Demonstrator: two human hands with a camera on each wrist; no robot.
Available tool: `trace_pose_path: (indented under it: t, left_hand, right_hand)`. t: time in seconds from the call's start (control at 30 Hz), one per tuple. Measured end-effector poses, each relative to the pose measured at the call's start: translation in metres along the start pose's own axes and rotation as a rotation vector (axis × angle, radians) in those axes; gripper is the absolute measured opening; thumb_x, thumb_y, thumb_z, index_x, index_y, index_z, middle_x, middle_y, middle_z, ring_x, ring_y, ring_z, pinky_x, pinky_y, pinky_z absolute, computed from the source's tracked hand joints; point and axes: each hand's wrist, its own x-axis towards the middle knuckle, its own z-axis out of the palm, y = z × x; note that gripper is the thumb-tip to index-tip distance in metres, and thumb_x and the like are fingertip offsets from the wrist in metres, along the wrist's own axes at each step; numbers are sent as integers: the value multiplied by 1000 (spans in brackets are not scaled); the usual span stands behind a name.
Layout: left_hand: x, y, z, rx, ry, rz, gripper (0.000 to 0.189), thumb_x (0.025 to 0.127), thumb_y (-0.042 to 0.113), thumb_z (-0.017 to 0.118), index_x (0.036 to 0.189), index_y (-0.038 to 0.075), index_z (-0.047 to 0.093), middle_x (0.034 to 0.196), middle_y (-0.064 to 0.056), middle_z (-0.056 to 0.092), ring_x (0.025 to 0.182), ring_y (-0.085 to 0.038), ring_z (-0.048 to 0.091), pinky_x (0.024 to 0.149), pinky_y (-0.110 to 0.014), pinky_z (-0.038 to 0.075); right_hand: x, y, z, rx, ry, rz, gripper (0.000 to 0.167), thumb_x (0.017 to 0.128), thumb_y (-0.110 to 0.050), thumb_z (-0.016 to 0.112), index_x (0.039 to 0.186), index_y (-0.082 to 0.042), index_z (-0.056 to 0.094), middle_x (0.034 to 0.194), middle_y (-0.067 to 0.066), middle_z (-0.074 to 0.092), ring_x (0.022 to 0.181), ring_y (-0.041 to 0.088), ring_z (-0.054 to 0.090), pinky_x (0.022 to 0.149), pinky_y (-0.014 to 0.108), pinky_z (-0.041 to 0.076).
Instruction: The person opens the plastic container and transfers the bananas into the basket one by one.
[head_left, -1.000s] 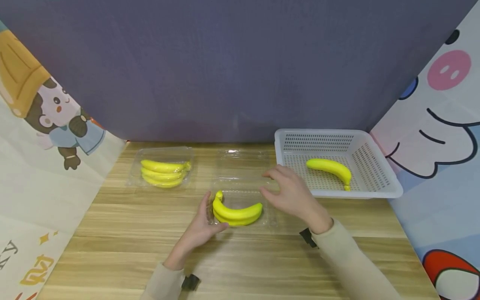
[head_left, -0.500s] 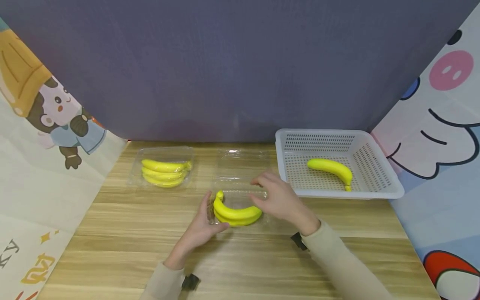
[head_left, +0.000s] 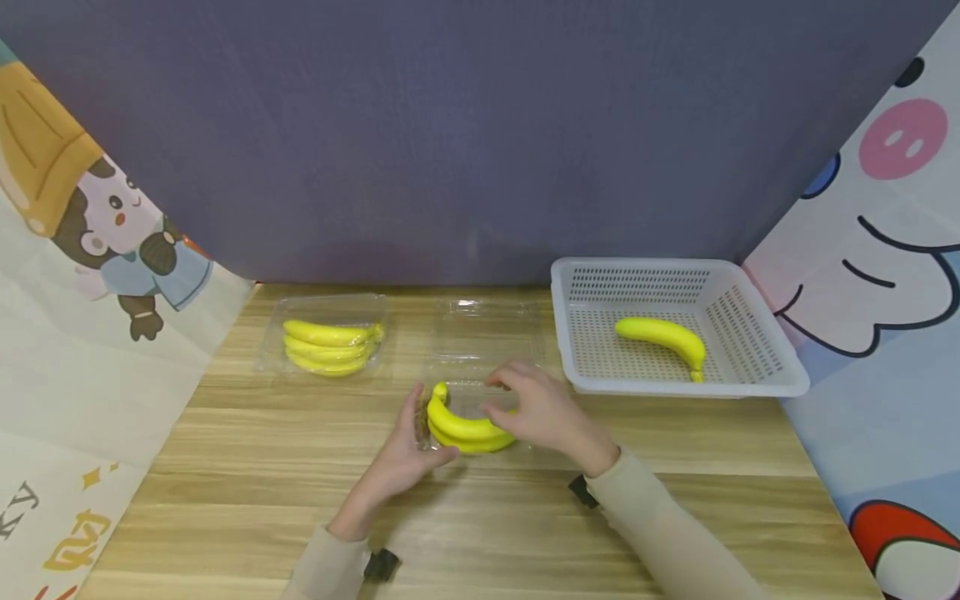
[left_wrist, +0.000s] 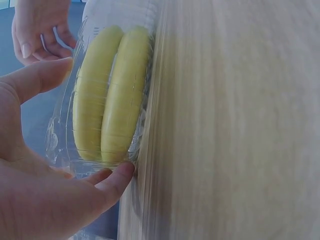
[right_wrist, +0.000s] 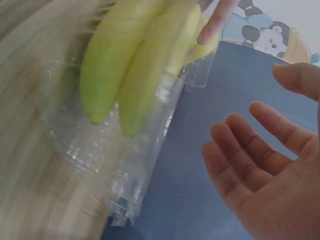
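In the head view, two yellow bananas (head_left: 468, 431) lie side by side in a clear plastic clamshell container (head_left: 474, 388), its lid folded back behind it. My left hand (head_left: 405, 454) holds the container at its left end, thumb along the front. The left wrist view shows a finger touching the clear wall (left_wrist: 62, 130) beside the bananas (left_wrist: 112, 95). My right hand (head_left: 543, 412) hovers over the right end of the bananas. Its fingers (right_wrist: 245, 155) are relaxed and grip nothing; the right wrist view shows them apart from the container (right_wrist: 75, 145).
At the back left, another clear clamshell (head_left: 273, 333) contains several bananas (head_left: 330, 346). A white perforated basket (head_left: 678, 389) stands at the back right, with one banana (head_left: 660, 333) inside. A dark panel (head_left: 465, 142) rises behind the wooden table (head_left: 480, 533).
My right hand has moved left and slightly down, from beside the basket to over the bananas. The left hand and both containers stay where they were.
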Motion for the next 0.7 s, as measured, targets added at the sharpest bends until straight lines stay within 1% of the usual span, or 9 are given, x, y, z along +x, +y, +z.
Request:
trace_pose_path:
  t: [0.07,0.2,0.33,0.5,0.63,0.7]
  left_hand:
    - [0,0,0,2,-3,3,121,79,28,87,164,14,2,167,-24,9,149,-47,19,117,-67,20]
    - [0,0,0,-2,-9,2,121,79,27,87,164,14,1,167,-24,8,150,-46,18,117,-66,20]
    - [-1,1,-1,-5,-9,-1,122,79,27,87,164,14,1,167,-23,8,150,-45,18,118,-66,20]
    - [0,-1,-1,2,-8,13,120,80,26,86,164,12,1,167,-25,9,149,-47,20,117,-66,21]
    - [1,-1,0,7,-6,12,120,80,26,86,164,13,1,167,-26,10,149,-46,19,118,-65,21]
    - [1,-1,0,10,-8,14,120,80,25,87,164,13,1,166,-26,10,150,-46,19,119,-64,20]
  right_hand:
    - [1,1,4,5,-21,12,36,88,-36,78,115,-13,71,109,-3,67,99,17,62,84,34,56]
    - [2,5,11,6,-44,11,37,89,-39,77,116,-13,71,109,-5,67,99,14,61,85,32,55]
    - [3,8,17,17,-64,6,37,89,-37,77,116,-13,71,109,-3,68,97,12,61,83,32,56]
    - [5,9,24,27,-126,19,39,91,-39,75,118,-12,71,113,1,69,99,17,64,84,34,56]
    - [5,9,31,79,-179,28,41,91,-38,74,120,-9,70,114,5,69,101,23,67,84,36,57]
    - [6,10,35,96,-195,19,40,92,-35,75,120,-8,70,113,6,69,100,24,66,84,36,57]
